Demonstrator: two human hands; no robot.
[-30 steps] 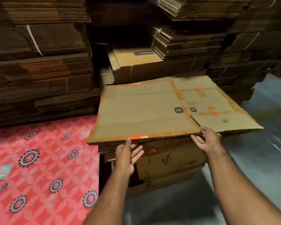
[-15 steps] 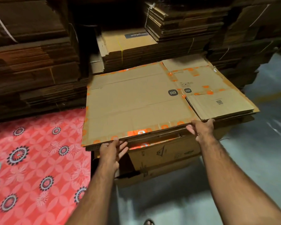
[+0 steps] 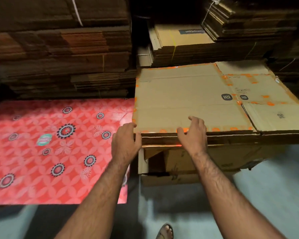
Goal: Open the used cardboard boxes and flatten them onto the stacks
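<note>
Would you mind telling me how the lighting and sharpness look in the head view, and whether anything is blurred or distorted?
Head view: dim, warm light; the flattened box is the brightest part, while the cardboard stacks behind sink into shadow. Left hand and right hand are slightly soft, and the floor is smeared. The wide lens bows the stack edges. A small glint shows on the orange tape.

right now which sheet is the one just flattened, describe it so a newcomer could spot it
Right of the red floral mat, a low stack of cardboard stands on the grey floor. Its top sheet is the flattened box, under both hands. Unlike the plain brown bundles behind, it has orange tape along its edges and two small dark square logos.
</note>
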